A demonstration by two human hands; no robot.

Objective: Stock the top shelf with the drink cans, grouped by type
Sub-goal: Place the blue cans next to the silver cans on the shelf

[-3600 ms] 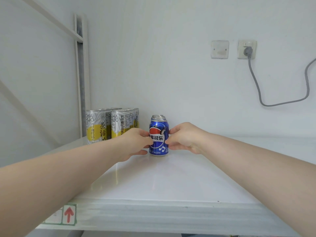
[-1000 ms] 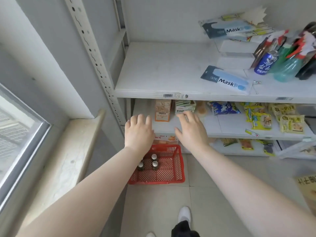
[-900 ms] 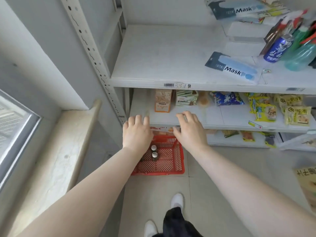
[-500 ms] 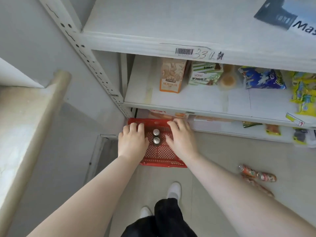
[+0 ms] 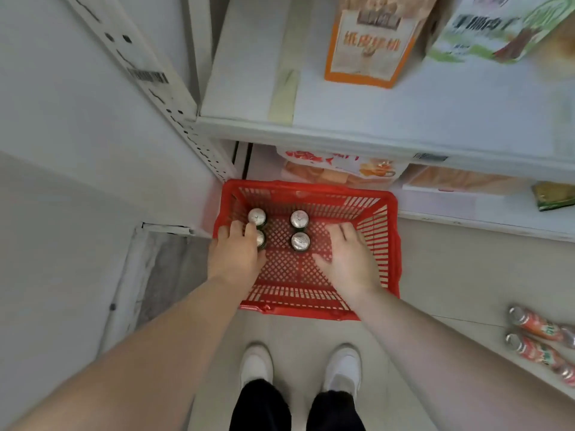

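A red plastic basket [image 5: 378, 227] stands on the floor under the lowest shelf. Several dark cans with silver tops stand upright in its left half. The far left can [image 5: 257, 216], the far right can [image 5: 299, 219] and the near right can [image 5: 300, 241] show fully. My left hand [image 5: 236, 259] reaches into the basket with its fingers lying over the near left can [image 5: 261, 240], which is half hidden. My right hand [image 5: 348, 259] hovers with spread fingers inside the basket, just right of the cans, holding nothing.
A white shelf edge [image 5: 342, 135] juts out above the basket's far side, with snack boxes [image 5: 370, 42] on it. Two orange cans [image 5: 539, 340] lie on the floor at the right. My white shoes [image 5: 298, 368] stand just behind the basket. A wall closes the left.
My view has dropped from the top shelf to the floor. Both hands let go of the blue cola can and came down past the shelves into the red basket.
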